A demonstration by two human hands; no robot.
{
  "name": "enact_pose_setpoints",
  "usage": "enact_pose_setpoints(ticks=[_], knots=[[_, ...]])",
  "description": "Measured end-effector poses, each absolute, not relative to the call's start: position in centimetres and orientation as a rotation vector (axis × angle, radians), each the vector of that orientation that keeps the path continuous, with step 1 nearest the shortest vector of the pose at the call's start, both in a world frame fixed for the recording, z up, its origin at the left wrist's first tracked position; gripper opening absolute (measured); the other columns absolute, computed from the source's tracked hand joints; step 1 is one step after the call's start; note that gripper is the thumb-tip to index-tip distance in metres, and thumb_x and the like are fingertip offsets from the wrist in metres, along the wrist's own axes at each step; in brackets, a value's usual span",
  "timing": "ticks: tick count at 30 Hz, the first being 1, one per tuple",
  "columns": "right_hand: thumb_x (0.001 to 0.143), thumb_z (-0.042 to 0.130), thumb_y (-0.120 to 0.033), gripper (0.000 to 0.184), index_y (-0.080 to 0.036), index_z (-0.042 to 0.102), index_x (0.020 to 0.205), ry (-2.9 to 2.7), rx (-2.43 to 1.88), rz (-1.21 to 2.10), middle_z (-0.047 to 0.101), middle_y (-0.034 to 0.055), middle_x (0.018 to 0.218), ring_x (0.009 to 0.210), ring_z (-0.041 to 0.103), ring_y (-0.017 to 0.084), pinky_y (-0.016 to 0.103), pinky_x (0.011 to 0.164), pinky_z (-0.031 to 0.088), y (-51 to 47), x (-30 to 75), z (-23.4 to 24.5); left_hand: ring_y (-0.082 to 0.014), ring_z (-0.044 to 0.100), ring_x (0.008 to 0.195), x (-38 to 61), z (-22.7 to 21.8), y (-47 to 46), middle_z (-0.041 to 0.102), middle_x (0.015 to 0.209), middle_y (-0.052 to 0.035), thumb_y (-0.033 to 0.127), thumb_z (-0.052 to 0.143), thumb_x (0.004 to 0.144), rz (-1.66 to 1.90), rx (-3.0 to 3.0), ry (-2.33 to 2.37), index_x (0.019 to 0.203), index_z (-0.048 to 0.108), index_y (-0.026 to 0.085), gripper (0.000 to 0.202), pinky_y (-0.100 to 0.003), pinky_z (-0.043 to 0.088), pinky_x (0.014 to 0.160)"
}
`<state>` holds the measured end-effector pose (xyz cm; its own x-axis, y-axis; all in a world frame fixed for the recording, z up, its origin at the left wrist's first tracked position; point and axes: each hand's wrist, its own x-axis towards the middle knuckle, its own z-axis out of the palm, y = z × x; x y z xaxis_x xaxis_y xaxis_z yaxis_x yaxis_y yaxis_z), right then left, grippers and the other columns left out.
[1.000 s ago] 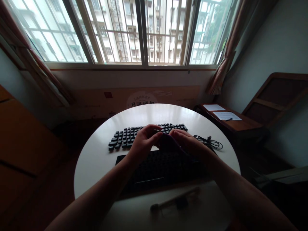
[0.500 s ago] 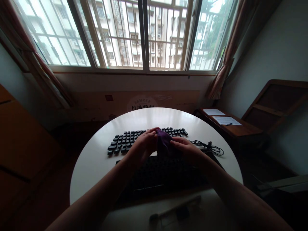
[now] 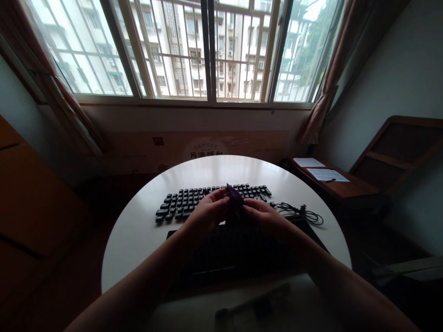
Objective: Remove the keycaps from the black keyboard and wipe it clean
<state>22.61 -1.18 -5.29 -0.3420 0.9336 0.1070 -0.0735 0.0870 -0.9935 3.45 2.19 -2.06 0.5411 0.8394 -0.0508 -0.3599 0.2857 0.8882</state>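
A dark purple cloth (image 3: 235,205) is bunched between my two hands above the table. My left hand (image 3: 211,207) is closed on its left side, and my right hand (image 3: 259,210) pinches its right side. Whether something small is wrapped inside the cloth is hidden. Beneath my hands and forearms lies a black keyboard base (image 3: 221,258), deep in shadow. Behind them, loose black keycaps (image 3: 180,200) are laid out in rows on the white table, partly covered by my fingers.
The round white table (image 3: 131,235) carries a coiled black cable (image 3: 306,213) at the right. Near the front edge lies a dim, long-handled tool (image 3: 252,304). To the right, papers (image 3: 327,175) and a pen (image 3: 330,180) rest on a wooden chair seat. A barred window stands ahead.
The cloth has been bunched tighter and hangs less spread out. My fingers have shifted slightly around it, with both hands still over the keyboard base.
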Motion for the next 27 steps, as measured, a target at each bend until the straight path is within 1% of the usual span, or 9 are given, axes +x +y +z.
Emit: enact_pose_setpoints(ticks=[3,6,8,10,13,16,19,22,27], knots=[[0.086,0.070,-0.041,0.033,-0.019,0.062,0.109,-1.610,-1.024,1.031,0.066,0.0039,0.090,0.078,0.061,0.018,0.030,0.069,0.049,-1.5,22.1,-5.3,-0.0179,0.073,0.072,3.5,-2.2,2.2,0.077,0.093,-0.0095,0.027,0.089,0.066,0.875,1.026,0.597,0.116,0.067,0.014,0.056,-0.023,0.056,0.063],[0.088,0.068,-0.033,0.019,-0.023,0.063,0.102,-1.619,-1.077,0.509,0.065,0.0064,0.100,0.090,0.058,0.023,0.036,0.080,0.047,-2.1,21.8,-4.9,-0.0196,0.074,0.075,3.5,-2.3,2.1,0.077,0.095,-0.0101,0.028,0.089,0.066,0.921,1.074,0.651,0.116,0.067,0.014,0.056,-0.024,0.057,0.062],[0.094,0.059,-0.033,0.013,-0.023,0.065,0.098,-1.697,-1.012,0.430,0.065,0.0076,0.100,0.093,0.059,0.024,0.038,0.083,0.046,-2.6,21.8,-4.4,-0.0206,0.074,0.078,3.4,-2.2,2.1,0.077,0.099,-0.0110,0.028,0.087,0.069,0.948,1.101,0.669,0.115,0.067,0.014,0.051,-0.025,0.058,0.064],[0.097,0.054,-0.035,0.018,-0.023,0.067,0.102,-1.814,-0.959,0.546,0.068,0.0075,0.100,0.091,0.061,0.024,0.038,0.081,0.047,-2.9,21.7,-4.1,-0.0211,0.074,0.079,3.3,-2.1,2.1,0.077,0.101,-0.0115,0.027,0.086,0.071,0.971,1.108,0.669,0.112,0.068,0.014,0.047,-0.027,0.059,0.066],[0.089,0.066,-0.033,0.022,-0.023,0.066,0.109,-1.863,-0.992,0.654,0.070,0.0065,0.103,0.091,0.062,0.024,0.037,0.081,0.047,-3.0,21.4,-4.1,-0.0208,0.074,0.077,3.3,-2.0,2.1,0.077,0.097,-0.0101,0.026,0.087,0.069,0.990,1.060,0.676,0.106,0.069,0.013,0.044,-0.028,0.059,0.068],[0.085,0.068,-0.027,0.015,-0.021,0.065,0.098,-1.740,-1.008,0.741,0.068,0.0040,0.094,0.086,0.062,0.022,0.036,0.080,0.047,-2.8,21.3,-4.4,-0.0200,0.073,0.075,3.3,-1.8,2.0,0.076,0.091,-0.0085,0.023,0.084,0.070,0.978,0.978,0.681,0.105,0.069,0.013,0.039,-0.028,0.058,0.069],[0.084,0.062,-0.026,0.007,-0.020,0.061,0.089,-1.474,-0.954,0.973,0.062,0.0002,0.080,0.073,0.057,0.017,0.030,0.068,0.046,-2.5,21.8,-4.2,-0.0190,0.072,0.074,3.3,-1.3,2.0,0.076,0.088,-0.0074,0.014,0.073,0.071,0.963,0.915,0.651,0.105,0.069,0.013,0.035,-0.028,0.058,0.068],[0.080,0.062,-0.026,0.009,-0.020,0.058,0.086,-1.169,-0.882,1.217,0.057,-0.0018,0.073,0.064,0.051,0.014,0.024,0.057,0.040,-2.3,22.6,-3.6,-0.0172,0.069,0.070,3.3,-1.0,2.1,0.075,0.087,-0.0086,0.009,0.063,0.068,0.875,0.906,0.631,0.105,0.072,0.012,0.038,-0.025,0.055,0.062],[0.075,0.073,-0.025,0.018,-0.018,0.063,0.088,-0.981,-0.763,1.543,0.061,-0.0015,0.073,0.064,0.055,0.013,0.023,0.059,0.045,-2.2,23.5,-3.0,-0.0175,0.067,0.067,3.4,-1.4,2.2,0.076,0.085,-0.0086,0.012,0.063,0.068,0.710,0.857,0.646,0.099,0.075,0.013,0.034,-0.025,0.054,0.061]])
